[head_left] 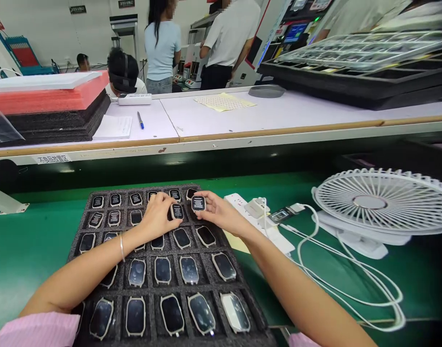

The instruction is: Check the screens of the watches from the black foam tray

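A dark foam tray (152, 284) with rows of square compartments lies on the green bench, most of them holding a smartwatch body without a strap. My right hand (215, 209) grips one watch (198, 203) by its edges above the tray's far right corner, its screen lit with lines of white text. Beside it, my left hand (163, 214) has its thumb and fingers around another lit watch (177, 211), at a second-row compartment. Several far-row watches also show text, while nearer ones, such as this watch (172, 314), have dark screens. My left forearm covers part of the tray.
Right of the tray are a white power strip (282, 241), looped white cables (351, 274) and a white fan (368, 202). A raised shelf (163, 120) behind carries foam stacks, a pen (140, 120) and clear plastic trays (351, 50). Several people are beyond it.
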Demonstrator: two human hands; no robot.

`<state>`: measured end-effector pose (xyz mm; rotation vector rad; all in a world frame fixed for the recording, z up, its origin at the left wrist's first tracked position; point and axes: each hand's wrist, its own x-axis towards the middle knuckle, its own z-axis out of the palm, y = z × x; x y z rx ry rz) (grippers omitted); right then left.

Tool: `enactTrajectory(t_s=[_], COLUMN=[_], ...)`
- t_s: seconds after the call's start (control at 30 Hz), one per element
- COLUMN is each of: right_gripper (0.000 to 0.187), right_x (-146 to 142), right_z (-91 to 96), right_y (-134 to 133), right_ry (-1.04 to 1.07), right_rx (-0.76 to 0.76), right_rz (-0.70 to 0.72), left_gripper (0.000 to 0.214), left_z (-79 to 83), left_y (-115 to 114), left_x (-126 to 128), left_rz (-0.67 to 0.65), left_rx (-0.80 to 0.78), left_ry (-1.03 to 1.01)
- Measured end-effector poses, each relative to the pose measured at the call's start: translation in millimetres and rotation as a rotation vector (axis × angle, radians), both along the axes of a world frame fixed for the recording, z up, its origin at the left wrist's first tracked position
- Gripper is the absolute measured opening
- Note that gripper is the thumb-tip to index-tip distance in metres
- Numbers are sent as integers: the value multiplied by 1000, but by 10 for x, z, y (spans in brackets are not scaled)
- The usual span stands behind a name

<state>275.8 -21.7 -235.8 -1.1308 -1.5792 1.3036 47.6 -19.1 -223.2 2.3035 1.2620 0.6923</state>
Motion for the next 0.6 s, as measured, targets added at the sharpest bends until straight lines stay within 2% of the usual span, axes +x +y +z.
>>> enactTrajectory(t_s=[0.13, 0.2, 0.27, 0.3, 0.37, 0.47, 0.53, 0.6], right_gripper=[44, 49, 58, 62, 65, 50, 40, 39], right_x=[232, 269, 286, 287, 256, 51, -226, -595], right_z=[-79, -97, -102, -99, -80, -12, 68, 169], right_y=[-7, -14, -23, -30, -52, -113, -178, -258], right_ry=[-453, -545, -594, -616, -655, -678, -679, -713], right_rx=[253, 266, 253, 254, 277, 379, 452, 477], right_rz=[-23, 20, 39, 35, 10, 25, 130, 303], left_gripper=[40, 47, 57, 57, 43, 25, 19, 22], left_z=[-92, -63, 39, 108, 254, 387, 375, 289], left_y=[54, 26, -46, -95, -214, -422, -574, -724], left_x=[201, 196, 85, -18, -321, -955, -1385, -1723], left_rz=[44, 50, 48, 51, 61, 203, 326, 423], left_rx=[17, 38, 110, 156, 224, 271, 206, 46], left_ry=[200, 223, 245, 252, 250, 296, 421, 598])
